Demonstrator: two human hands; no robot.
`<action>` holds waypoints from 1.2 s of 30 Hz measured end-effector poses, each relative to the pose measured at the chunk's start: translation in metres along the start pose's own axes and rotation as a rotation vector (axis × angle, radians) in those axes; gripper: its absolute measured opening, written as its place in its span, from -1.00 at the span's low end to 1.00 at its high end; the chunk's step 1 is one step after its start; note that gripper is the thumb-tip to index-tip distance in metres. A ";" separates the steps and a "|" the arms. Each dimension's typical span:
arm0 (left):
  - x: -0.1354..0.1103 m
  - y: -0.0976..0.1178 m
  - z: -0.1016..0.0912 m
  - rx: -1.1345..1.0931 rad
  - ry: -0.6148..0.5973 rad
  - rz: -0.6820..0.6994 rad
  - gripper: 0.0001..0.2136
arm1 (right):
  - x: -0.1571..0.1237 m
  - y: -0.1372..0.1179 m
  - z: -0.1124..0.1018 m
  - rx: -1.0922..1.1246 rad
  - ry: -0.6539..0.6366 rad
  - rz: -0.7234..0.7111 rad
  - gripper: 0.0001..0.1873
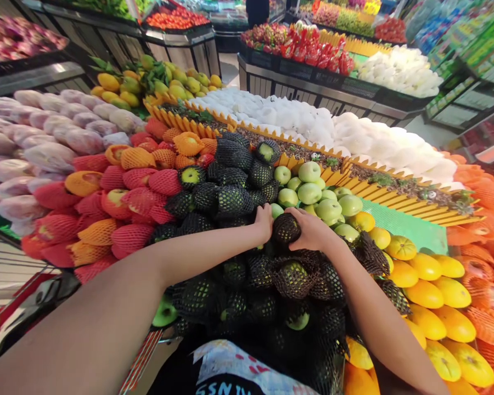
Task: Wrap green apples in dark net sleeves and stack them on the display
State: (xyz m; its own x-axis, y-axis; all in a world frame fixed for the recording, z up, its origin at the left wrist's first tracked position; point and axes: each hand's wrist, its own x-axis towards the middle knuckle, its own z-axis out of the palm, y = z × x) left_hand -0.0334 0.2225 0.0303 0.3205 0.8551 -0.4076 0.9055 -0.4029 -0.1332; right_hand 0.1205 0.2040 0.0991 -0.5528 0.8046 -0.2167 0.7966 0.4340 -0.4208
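A green apple in a black foam net (286,229) is between my hands, above a pile of the same. My right hand (308,230) curves round its right side, thumb in front and fingers behind. My left hand (264,222) is closed against its left side, with part of its fingers hidden. Just beyond my hands lie bare green apples (310,193). More black-netted apples (233,200) are heaped to the left and in front of me; some show green skin through openings in the nets.
Fruit in red and orange nets (138,203) lies left. Yellow fruit (426,296) fills the right side. A yellow picket edging (399,200) crosses behind the apples, with white-netted fruit (267,112) beyond. A red-edged cart (20,302) stands at lower left.
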 end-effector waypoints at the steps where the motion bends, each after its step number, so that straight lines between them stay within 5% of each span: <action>1: 0.000 0.000 0.000 0.003 0.003 0.000 -0.43 | -0.002 0.001 -0.001 0.019 0.016 0.004 -0.09; 8: -0.013 -0.032 -0.017 -0.023 0.091 0.103 -0.18 | -0.016 0.017 -0.005 0.175 0.112 0.009 -0.11; 12: -0.025 -0.058 -0.033 -0.147 0.187 0.111 -0.20 | -0.014 0.021 -0.003 0.223 0.111 0.040 -0.12; 22: -0.026 -0.086 -0.055 -0.301 0.193 0.171 -0.34 | -0.005 0.007 -0.011 0.145 -0.044 -0.026 -0.07; 30: -0.032 -0.105 -0.065 -0.805 0.354 0.245 -0.56 | 0.024 -0.019 0.017 -0.061 -0.157 0.011 -0.03; 36: -0.017 -0.081 -0.035 -1.363 0.234 0.310 -0.56 | 0.022 -0.003 0.030 -0.013 -0.115 -0.015 0.07</action>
State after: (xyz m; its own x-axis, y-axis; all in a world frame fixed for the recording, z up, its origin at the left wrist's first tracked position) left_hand -0.1025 0.2524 0.0797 0.4691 0.8792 -0.0838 0.3025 -0.0708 0.9505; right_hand 0.0984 0.2082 0.0689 -0.5883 0.7465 -0.3108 0.7909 0.4511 -0.4134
